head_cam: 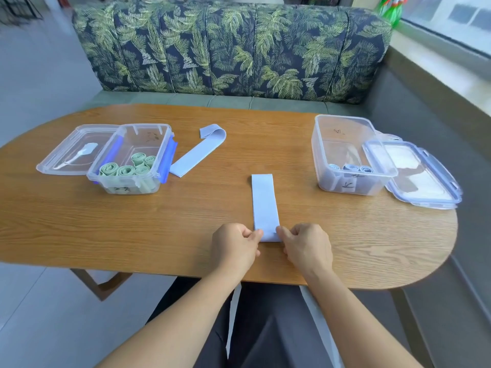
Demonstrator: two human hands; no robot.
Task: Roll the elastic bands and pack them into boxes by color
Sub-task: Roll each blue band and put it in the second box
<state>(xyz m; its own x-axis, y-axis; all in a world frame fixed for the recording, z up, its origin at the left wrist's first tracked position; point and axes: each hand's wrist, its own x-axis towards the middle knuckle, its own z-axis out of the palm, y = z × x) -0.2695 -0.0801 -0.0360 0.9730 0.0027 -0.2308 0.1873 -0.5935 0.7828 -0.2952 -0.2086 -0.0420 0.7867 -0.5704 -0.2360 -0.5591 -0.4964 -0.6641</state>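
From the head view, the work looks to me more than half done, but not finished. On the bench (106, 224) stand two clear boxes without their lids. The left box (144, 125) holds the green rolls (126, 171). I count five of them on top, and something pale green shows lower, so there may be more. The right box (326, 152) holds the blue rolls (350, 167). I count three, though the wall of the box blurs them a little.

No green band lies loose on the bench, so I judge the green part complete. Two blue bands are not yet rolled. One flat blue band (265, 205) lies in the middle of the bench and points away from the person. The left hand (235, 245) and the right hand (308, 244) each pinch a corner of its near end between thumb and fingers, with the fingers curled in. It seems the rolling of this band is only about to begin, because the near end is flat. The second blue band (196, 152) lies just to the right of the left box, slanted, with its far end curled over, and nobody touches it.

There are also two lids. The left lid (69, 152) lies beside the left box on its left. The right lid (414, 173) leans against the right box on its right. After the two bands go in, both boxes probably need to be closed.
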